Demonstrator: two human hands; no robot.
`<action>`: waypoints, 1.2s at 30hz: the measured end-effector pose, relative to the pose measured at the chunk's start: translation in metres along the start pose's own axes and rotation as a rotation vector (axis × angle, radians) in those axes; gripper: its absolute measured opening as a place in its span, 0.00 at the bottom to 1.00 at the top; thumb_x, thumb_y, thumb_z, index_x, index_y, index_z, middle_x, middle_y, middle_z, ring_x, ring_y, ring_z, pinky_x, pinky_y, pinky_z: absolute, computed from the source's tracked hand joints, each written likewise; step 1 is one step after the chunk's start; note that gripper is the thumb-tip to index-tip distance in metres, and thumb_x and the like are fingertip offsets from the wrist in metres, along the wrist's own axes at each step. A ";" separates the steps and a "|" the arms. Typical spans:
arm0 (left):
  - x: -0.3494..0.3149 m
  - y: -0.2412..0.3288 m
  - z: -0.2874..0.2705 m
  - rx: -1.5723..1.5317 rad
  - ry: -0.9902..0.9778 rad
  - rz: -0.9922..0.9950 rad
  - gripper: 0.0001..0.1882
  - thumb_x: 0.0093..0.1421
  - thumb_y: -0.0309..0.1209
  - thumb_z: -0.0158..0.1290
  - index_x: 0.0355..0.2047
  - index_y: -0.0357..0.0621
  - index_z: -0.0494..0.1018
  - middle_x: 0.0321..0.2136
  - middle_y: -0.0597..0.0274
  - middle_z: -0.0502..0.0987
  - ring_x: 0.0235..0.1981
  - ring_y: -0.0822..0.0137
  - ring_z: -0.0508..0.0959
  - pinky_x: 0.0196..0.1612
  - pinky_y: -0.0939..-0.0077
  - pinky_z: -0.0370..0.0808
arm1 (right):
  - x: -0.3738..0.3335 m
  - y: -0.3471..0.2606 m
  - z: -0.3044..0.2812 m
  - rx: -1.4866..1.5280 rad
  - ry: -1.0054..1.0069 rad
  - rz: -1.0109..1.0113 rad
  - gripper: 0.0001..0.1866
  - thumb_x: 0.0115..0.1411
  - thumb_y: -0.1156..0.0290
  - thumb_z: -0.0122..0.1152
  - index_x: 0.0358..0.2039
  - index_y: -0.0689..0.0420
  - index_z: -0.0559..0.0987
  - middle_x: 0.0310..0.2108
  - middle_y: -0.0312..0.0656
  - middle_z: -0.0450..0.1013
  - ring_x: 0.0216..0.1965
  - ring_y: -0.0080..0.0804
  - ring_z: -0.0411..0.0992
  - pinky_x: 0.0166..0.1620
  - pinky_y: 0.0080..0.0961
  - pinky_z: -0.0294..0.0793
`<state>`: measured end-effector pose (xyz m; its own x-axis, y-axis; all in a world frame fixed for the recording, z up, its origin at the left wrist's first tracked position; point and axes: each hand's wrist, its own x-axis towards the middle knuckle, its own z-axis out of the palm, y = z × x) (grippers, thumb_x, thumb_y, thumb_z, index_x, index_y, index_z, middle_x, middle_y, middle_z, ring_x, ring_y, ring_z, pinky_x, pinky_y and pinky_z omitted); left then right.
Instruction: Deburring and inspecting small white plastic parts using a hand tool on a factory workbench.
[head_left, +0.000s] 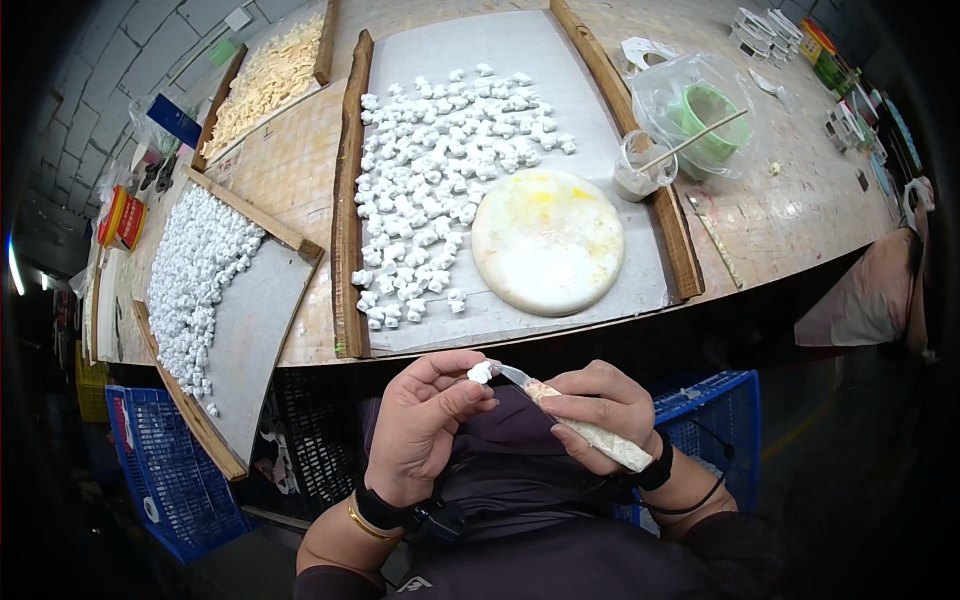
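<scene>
Between the thumb and fingers of my left hand (425,415) is a small white molded piece (482,372). My right hand (607,415) grips a knife by its thick, pale wrapped handle (605,440). The short metal blade (513,374) points left and meets the white piece, or lies very close to it. Both hands are in front of my body, just off the table's near edge. Beyond them, many similar white pieces (425,190) cover the left part of a paper-lined board (440,45). A round whitish slab with yellow stains (548,242) rests on the board's right side.
Wooden rails (351,200) edge the board. A second tray (255,330) of white pieces slants at left; a tray of cream pieces (270,80) stands farther back. At right are a small clear cup (637,178) and a green bowl (708,120) in plastic. Blue crates (180,470) sit below.
</scene>
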<state>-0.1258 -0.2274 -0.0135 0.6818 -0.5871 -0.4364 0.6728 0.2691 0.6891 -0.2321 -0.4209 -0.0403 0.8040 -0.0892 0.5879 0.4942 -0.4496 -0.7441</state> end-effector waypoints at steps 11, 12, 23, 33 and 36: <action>-0.002 -0.002 0.002 -0.003 -0.007 0.006 0.15 0.57 0.19 0.55 0.46 0.30 0.70 0.38 0.49 0.79 0.35 0.67 0.81 0.40 0.74 0.82 | -0.001 0.003 0.003 0.020 0.022 -0.009 0.18 0.45 0.79 0.65 0.40 0.57 0.81 0.38 0.43 0.76 0.25 0.29 0.70 0.28 0.21 0.69; -0.002 -0.003 0.002 0.000 -0.006 0.006 0.15 0.57 0.19 0.55 0.46 0.30 0.70 0.38 0.49 0.79 0.35 0.67 0.81 0.40 0.74 0.82 | -0.001 0.003 0.002 0.021 0.014 -0.009 0.17 0.46 0.79 0.64 0.40 0.58 0.81 0.38 0.44 0.76 0.26 0.30 0.71 0.29 0.22 0.70; -0.003 -0.004 0.003 -0.003 -0.003 -0.002 0.15 0.58 0.19 0.55 0.46 0.30 0.70 0.39 0.49 0.78 0.35 0.68 0.81 0.40 0.76 0.81 | 0.002 0.003 0.006 -0.054 -0.001 -0.069 0.17 0.46 0.80 0.63 0.40 0.59 0.80 0.39 0.46 0.76 0.28 0.31 0.72 0.31 0.23 0.69; -0.003 -0.002 0.004 0.007 0.009 0.016 0.15 0.57 0.19 0.56 0.45 0.30 0.71 0.39 0.48 0.79 0.34 0.68 0.81 0.40 0.76 0.81 | 0.001 0.002 0.006 -0.058 0.001 -0.085 0.18 0.46 0.80 0.63 0.40 0.59 0.80 0.39 0.46 0.76 0.28 0.31 0.72 0.30 0.23 0.69; -0.003 -0.003 0.003 0.020 0.001 0.003 0.15 0.57 0.19 0.56 0.45 0.31 0.71 0.38 0.50 0.79 0.34 0.68 0.81 0.40 0.77 0.80 | 0.001 0.003 0.008 -0.077 0.005 -0.076 0.18 0.45 0.80 0.63 0.40 0.59 0.80 0.39 0.46 0.76 0.28 0.31 0.72 0.30 0.23 0.69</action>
<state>-0.1305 -0.2288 -0.0120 0.6842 -0.5855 -0.4348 0.6648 0.2556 0.7019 -0.2271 -0.4156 -0.0447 0.7631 -0.0568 0.6438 0.5268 -0.5224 -0.6705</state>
